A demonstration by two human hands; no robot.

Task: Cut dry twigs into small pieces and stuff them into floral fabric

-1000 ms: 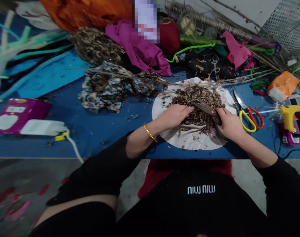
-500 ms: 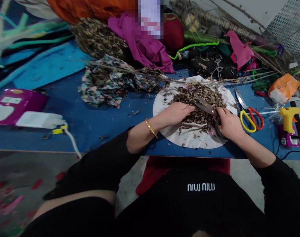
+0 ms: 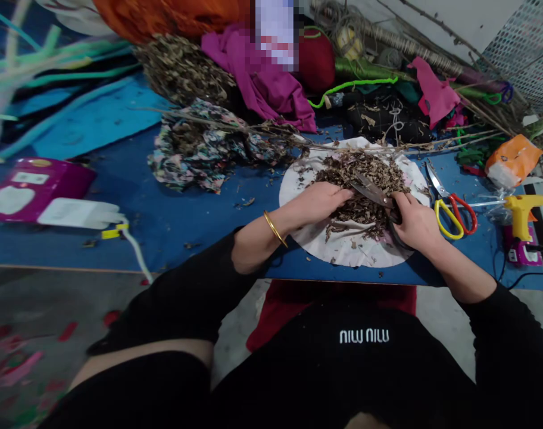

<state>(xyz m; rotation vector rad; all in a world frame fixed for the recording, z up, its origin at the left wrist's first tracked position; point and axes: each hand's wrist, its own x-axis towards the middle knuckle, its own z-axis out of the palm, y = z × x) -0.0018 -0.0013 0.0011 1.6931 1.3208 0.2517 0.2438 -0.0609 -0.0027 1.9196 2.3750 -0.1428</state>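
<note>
On a round white cloth lies a heap of crushed dried leaves. My right hand grips dark-handled scissors, whose blades point left over the heap. Across from it, my left hand is closed at the left side of the heap, close to the blade tips. Its fingers pinch dried leaves, though most of what they hold is hidden. A second pair of scissors, with one red and one yellow handle, rests just right of the cloth.
A yellow glue gun and an orange packet lie at the right. Behind the cloth are long thin twigs, a floral cloth with leaves, and a magenta cloth. A purple box stands at the left.
The view has shifted slightly, so things on the left appear a little further right. Both hands and the scissors stay almost in the same place over the leaves.
</note>
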